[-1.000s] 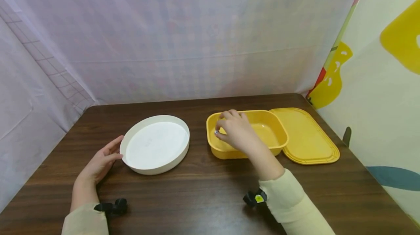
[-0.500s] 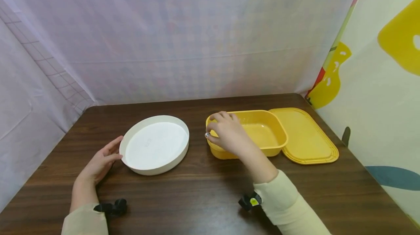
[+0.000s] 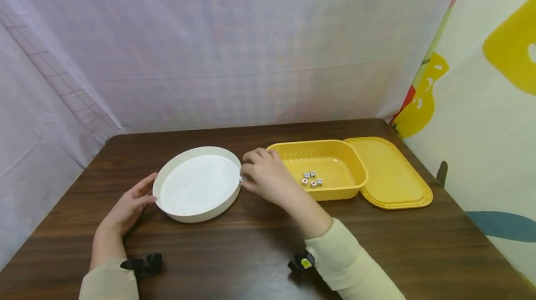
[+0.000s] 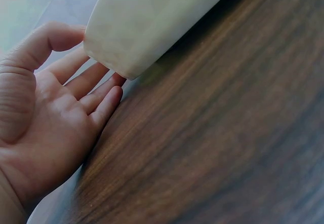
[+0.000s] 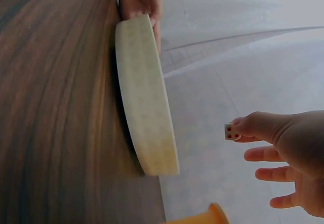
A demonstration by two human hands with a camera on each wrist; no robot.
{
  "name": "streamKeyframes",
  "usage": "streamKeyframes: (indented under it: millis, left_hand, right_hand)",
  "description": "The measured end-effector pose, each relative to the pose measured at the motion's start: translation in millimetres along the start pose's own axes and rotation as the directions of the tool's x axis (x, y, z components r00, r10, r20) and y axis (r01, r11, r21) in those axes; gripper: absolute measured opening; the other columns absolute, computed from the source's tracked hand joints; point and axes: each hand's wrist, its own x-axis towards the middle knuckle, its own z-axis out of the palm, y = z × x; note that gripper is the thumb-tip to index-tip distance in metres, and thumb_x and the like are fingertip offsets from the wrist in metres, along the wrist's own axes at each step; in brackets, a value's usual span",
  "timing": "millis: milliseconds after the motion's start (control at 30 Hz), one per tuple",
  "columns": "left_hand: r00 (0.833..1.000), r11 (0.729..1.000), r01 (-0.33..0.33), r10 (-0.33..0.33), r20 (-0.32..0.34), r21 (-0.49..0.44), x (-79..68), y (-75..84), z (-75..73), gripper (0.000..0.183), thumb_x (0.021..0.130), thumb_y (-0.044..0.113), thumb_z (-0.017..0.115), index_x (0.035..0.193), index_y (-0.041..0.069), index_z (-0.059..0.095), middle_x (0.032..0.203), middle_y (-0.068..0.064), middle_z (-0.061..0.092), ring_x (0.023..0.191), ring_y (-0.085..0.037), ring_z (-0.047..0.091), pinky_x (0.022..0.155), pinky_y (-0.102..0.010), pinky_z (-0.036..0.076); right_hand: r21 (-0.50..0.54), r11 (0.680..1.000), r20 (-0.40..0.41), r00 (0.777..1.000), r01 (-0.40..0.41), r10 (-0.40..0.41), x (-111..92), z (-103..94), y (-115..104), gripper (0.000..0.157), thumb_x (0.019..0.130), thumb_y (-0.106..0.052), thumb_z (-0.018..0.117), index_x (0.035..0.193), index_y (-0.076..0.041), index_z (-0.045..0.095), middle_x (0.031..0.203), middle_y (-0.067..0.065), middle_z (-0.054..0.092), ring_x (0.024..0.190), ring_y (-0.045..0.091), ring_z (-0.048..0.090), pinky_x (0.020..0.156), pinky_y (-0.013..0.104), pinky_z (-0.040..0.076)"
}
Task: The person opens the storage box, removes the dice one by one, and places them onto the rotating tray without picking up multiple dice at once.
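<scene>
A white die [image 5: 232, 132] with red dots is pinched between the thumb and forefinger of my right hand [image 3: 268, 176]. The other fingers are spread apart in the right wrist view. That hand is at the right rim of a round white tray [image 3: 201, 186], with the die above the table. At the tray's left side, my left hand [image 3: 127, 207] touches the outer wall with thumb and fingertips, its fingers fairly straight [image 4: 61, 102]. Several more dice [image 3: 311, 180] lie inside a yellow rectangular container [image 3: 335, 194], whose left end is partly hidden by my right hand.
A yellow lid [image 3: 393, 174] lies flat to the right of the container, near the table's right edge. The dark wooden table [image 3: 234, 258] meets a pale cloth backdrop [image 3: 251, 58] at the back. Each wrist wears a black strap-on camera [image 3: 146, 264].
My right hand has carried the die left, out over the container's left rim and across to the tray. The dice in the container have come into view. The left hand stays put.
</scene>
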Motion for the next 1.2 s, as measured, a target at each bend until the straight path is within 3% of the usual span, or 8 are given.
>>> streamKeyframes:
  millis: [800,1200]
  left_hand:
    - [0.999,0.999,0.037,-0.037,-0.015,0.008,0.9,2.5,-0.5,0.073,0.090,-0.006,0.052,0.149,-0.007,0.008,0.155,-0.026,0.000,0.142,-0.035,-0.001,0.111,-0.027,0.010]
    - [0.998,0.999,0.047,-0.047,-0.029,0.000,0.4,6.3,1.9,0.074,0.090,-0.006,0.052,0.149,-0.007,0.009,0.156,-0.025,0.001,0.141,-0.036,-0.001,0.112,-0.033,0.004]
  right_hand:
    - [0.017,0.998,0.126,0.991,-0.052,0.050,21.1,34.5,-27.3,0.015,0.088,-0.036,0.068,0.097,-0.026,0.073,0.122,0.002,0.058,0.116,0.023,0.045,0.095,0.046,0.033]
    - [-0.019,1.000,0.108,0.994,-0.022,0.024,18.8,45.8,-34.1,0.016,0.087,-0.038,0.069,0.098,-0.027,0.074,0.122,0.001,0.058,0.116,0.023,0.046,0.096,0.047,0.034]
